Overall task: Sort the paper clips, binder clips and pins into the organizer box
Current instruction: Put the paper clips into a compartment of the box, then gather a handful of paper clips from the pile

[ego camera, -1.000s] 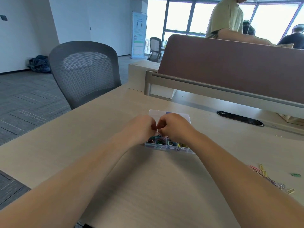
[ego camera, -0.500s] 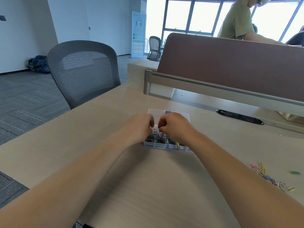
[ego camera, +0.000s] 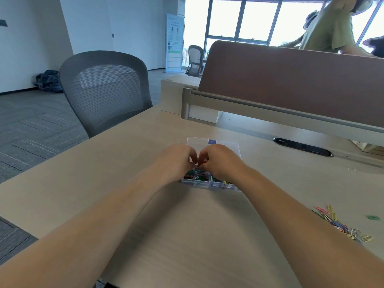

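A pale wood-grain desk (ego camera: 187,235) fills the foreground, backed by a brown partition screen (ego camera: 291,84) on a grey rail, with a grey mesh chair (ego camera: 106,90) at its left edge. Beyond the screen a person in a green shirt (ego camera: 330,28) leans by the windows. A standing banner (ego camera: 175,42) against the far wall carries green-and-white print too small to read. Both forearms reach forward. The left hand (ego camera: 176,161) and right hand (ego camera: 220,161) hover with curled fingers, their tips meeting over the clear organizer box (ego camera: 207,183), and they hide most of its compartments. Whether they pinch anything cannot be told. The box sits mid-desk, coloured clips in its near compartments, its lid (ego camera: 199,142) open behind. Loose paper clips (ego camera: 336,223) lie well apart at right, and a black cable slot (ego camera: 303,146) sits near the screen.
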Demonstrator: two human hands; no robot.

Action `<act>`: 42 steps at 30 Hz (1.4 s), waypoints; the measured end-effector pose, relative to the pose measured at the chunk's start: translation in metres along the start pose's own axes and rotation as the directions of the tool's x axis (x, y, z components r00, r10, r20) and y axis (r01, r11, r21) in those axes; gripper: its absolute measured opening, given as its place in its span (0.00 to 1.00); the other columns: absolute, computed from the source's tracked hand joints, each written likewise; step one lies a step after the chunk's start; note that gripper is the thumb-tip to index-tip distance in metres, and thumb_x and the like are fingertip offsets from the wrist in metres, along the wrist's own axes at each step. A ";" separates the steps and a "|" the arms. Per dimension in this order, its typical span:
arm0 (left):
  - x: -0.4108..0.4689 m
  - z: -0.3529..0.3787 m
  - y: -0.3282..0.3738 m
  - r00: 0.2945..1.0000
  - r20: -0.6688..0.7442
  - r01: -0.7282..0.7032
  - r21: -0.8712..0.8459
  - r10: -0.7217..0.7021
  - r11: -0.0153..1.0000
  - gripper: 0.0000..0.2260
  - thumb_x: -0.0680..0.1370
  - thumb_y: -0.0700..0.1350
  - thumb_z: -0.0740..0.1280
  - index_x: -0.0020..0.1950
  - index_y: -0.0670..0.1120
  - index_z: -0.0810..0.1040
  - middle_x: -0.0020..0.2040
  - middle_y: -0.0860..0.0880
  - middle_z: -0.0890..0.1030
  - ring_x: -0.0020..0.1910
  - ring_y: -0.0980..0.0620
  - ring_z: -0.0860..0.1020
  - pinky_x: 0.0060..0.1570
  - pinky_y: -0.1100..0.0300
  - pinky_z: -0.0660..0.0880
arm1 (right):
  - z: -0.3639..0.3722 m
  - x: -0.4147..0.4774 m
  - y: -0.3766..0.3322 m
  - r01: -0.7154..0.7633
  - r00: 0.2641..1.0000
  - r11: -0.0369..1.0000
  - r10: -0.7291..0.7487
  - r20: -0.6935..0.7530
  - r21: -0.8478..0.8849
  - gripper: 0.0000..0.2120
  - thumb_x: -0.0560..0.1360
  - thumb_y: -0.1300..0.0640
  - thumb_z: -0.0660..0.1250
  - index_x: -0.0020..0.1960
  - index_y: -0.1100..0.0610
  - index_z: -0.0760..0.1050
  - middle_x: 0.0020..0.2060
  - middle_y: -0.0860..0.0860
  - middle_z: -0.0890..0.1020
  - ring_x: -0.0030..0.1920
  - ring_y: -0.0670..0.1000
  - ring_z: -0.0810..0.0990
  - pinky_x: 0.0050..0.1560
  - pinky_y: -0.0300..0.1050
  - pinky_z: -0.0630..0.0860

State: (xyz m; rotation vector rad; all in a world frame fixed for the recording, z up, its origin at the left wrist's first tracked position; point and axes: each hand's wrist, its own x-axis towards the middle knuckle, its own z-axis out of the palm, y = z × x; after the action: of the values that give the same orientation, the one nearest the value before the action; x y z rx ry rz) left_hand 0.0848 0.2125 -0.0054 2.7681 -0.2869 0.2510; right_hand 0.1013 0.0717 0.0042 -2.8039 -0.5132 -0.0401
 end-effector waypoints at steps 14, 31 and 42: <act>0.000 -0.002 -0.001 1.000 0.028 0.010 0.009 -0.010 1.000 0.08 0.77 0.43 0.66 0.53 0.49 0.83 0.52 0.48 0.81 0.45 0.53 0.74 0.44 0.62 0.69 | -0.002 0.001 0.002 -0.026 0.999 1.000 0.026 0.028 -0.009 0.10 0.76 0.60 0.70 0.56 0.55 0.83 0.50 0.54 0.85 0.47 0.53 0.82 0.58 0.46 0.78; 0.002 -0.003 0.003 0.999 0.035 -0.005 0.020 0.004 1.000 0.09 0.77 0.44 0.66 0.54 0.51 0.84 0.51 0.48 0.83 0.49 0.49 0.79 0.46 0.59 0.74 | -0.006 0.003 0.001 0.007 1.000 0.999 -0.006 0.023 -0.035 0.09 0.75 0.59 0.70 0.54 0.54 0.84 0.47 0.53 0.85 0.45 0.53 0.82 0.52 0.45 0.79; 0.000 -0.005 0.009 0.999 0.030 0.009 0.031 -0.010 0.999 0.09 0.78 0.44 0.66 0.55 0.49 0.83 0.53 0.47 0.82 0.47 0.50 0.77 0.47 0.60 0.73 | -0.005 -0.002 0.004 0.012 0.999 1.000 -0.012 0.032 -0.014 0.10 0.76 0.61 0.69 0.56 0.54 0.83 0.48 0.53 0.85 0.45 0.53 0.82 0.52 0.43 0.78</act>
State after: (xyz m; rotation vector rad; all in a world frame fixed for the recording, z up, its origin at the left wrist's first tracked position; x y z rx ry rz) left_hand 0.0818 0.2062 0.0021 2.8054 -0.2799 0.2131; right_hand 0.1009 0.0659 0.0082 -2.8195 -0.5393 -0.0014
